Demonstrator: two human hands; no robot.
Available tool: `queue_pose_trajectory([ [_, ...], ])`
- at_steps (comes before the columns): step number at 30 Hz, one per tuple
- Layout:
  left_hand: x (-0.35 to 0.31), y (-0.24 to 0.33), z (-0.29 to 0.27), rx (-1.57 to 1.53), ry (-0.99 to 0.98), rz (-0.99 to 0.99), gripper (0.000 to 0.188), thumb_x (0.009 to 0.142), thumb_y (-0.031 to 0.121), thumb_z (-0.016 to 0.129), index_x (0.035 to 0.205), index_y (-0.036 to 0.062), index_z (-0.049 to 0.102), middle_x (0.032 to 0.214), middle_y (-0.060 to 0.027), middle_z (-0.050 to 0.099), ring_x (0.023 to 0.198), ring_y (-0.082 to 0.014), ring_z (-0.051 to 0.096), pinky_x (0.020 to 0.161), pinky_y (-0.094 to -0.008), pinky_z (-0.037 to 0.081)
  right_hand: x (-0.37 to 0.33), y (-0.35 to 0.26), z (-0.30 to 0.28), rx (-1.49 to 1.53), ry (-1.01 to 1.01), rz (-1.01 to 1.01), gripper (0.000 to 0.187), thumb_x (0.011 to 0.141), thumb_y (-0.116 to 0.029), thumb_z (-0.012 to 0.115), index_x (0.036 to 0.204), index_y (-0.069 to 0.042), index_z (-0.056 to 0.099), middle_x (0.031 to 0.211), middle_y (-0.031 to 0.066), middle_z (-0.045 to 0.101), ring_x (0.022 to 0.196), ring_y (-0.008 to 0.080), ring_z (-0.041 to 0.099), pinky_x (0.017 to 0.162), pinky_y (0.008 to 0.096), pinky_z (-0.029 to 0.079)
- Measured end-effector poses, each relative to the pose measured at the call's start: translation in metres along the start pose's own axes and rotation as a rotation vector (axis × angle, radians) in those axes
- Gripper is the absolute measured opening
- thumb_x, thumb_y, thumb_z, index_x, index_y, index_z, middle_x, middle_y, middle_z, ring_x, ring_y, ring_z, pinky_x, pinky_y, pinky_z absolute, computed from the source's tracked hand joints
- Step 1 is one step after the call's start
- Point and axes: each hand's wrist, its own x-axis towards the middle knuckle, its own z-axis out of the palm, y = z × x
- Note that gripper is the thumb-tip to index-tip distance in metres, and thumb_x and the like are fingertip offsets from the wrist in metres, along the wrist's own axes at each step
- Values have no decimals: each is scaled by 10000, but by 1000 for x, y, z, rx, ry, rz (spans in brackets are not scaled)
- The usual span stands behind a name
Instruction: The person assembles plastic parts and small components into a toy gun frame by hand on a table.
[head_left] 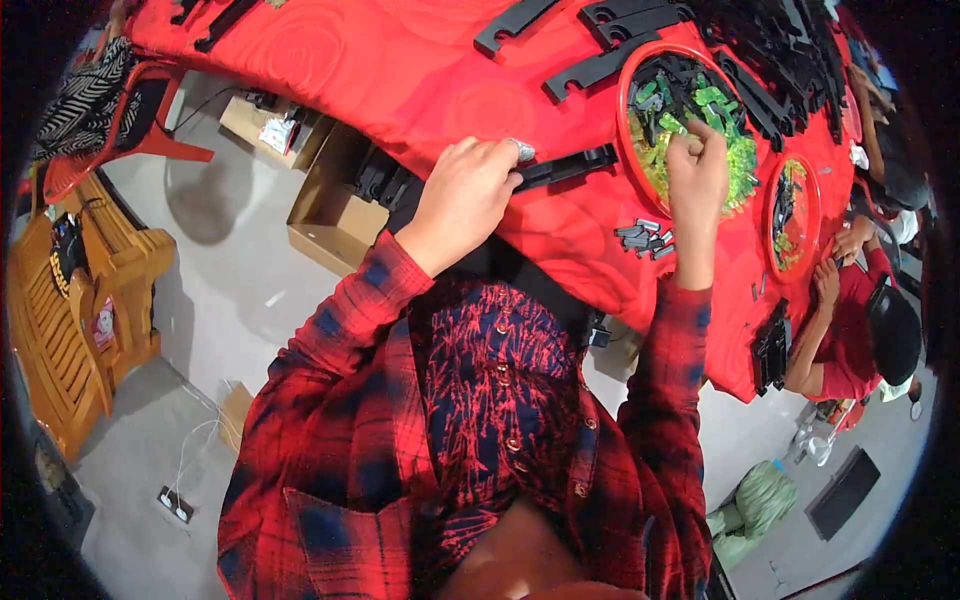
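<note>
My left hand [462, 200] is closed around one end of a long black plastic part [570, 168], which sticks out to the right over the red cloth. Something silvery [522, 150] shows at a fingertip of that hand. My right hand [698, 170] is over a round red basin [622, 120], its fingers curled together. Whatever they may hold is hidden. Small translucent green and yellow-green pieces [742, 165] fill the basin, mixed with black ones. Just left of my right wrist, several small dark grey pieces [645, 238] lie on the cloth.
More long black parts [600, 70] are spread and piled toward the far right of the red-covered table [400, 60]. A second red basin [818, 215] stands near a person in red [850, 330]. Below the table's left edge is an open cardboard box [325, 225] with black parts.
</note>
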Motion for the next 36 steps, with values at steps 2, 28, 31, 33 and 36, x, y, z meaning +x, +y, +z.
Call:
queue_pose_trajectory([
  [2, -1, -1, -1, 5, 33, 8, 205, 839, 49, 674, 1034, 19, 621, 898, -146, 663, 899, -349, 625, 815, -435, 475, -5, -17, -10, 531, -285, 180, 193, 975, -133, 594, 1119, -12, 638, 885, 45, 702, 643, 83, 572, 568, 268, 455],
  [28, 20, -4, 3, -37, -80, -102, 222, 822, 189, 705, 862, 20, 566, 839, -159, 602, 880, -383, 577, 777, -474, 449, -80, -62, 38, 438, -331, -93, 190, 889, 19, 651, 1063, -16, 585, 927, 153, 626, 651, 281, 619, 594, 388, 500],
  [31, 20, -5, 4, -36, -96, -111, 222, 819, 192, 706, 872, 22, 573, 847, -158, 607, 886, -383, 580, 783, -475, 451, -78, -65, 36, 403, -349, -106, 189, 897, 12, 646, 1071, -20, 580, 931, 160, 619, 678, 291, 631, 608, 394, 507],
  [33, 20, -6, 6, -30, -93, -101, 221, 817, 193, 707, 878, 24, 577, 852, -159, 611, 890, -383, 581, 787, -476, 452, -77, -62, 38, 365, -325, -166, 184, 901, 3, 647, 1071, -20, 580, 934, 167, 620, 689, 301, 633, 616, 399, 510],
  [36, 21, -7, 8, -16, -89, -96, 221, 816, 196, 706, 892, 26, 586, 866, -161, 618, 903, -381, 585, 794, -480, 451, -75, -62, 37, 309, -287, -259, 183, 905, -17, 657, 1072, -20, 582, 937, 177, 625, 716, 323, 641, 633, 408, 518],
])
